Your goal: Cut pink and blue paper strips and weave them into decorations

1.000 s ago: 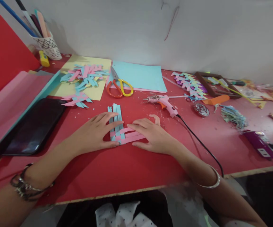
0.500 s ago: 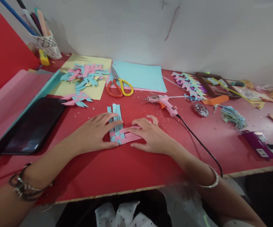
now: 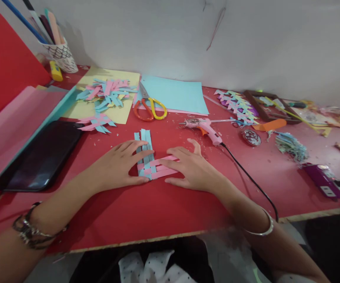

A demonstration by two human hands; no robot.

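Blue paper strips (image 3: pixel 145 137) and pink paper strips (image 3: pixel 165 171) cross in a small woven corner flat on the red table. My left hand (image 3: pixel 124 163) lies with fingers apart at its left side, fingertips on the blue strips and thumb by the lower edge. Over the pink strips' right ends rests my right hand (image 3: pixel 189 167), its fingers spread. Part of the strips is hidden beneath my fingers. Beyond my right hand lies a pink glue gun (image 3: pixel 203 126), its cable trailing right.
Scissors (image 3: pixel 150 103) lie by blue paper sheets (image 3: pixel 174 94). Cut strips are heaped on yellow paper (image 3: pixel 123 114). A phone (image 3: pixel 37 159) is at left, a pen cup (image 3: pixel 61 57) behind. A woven paper braid (image 3: pixel 236 105), wooden frame (image 3: pixel 271 114) and purple box (image 3: pixel 323 179) are at right.
My right hand has shifted very slightly right, and one of its fingers is lifted and stretched out more. My left hand and the woven strips stay put.
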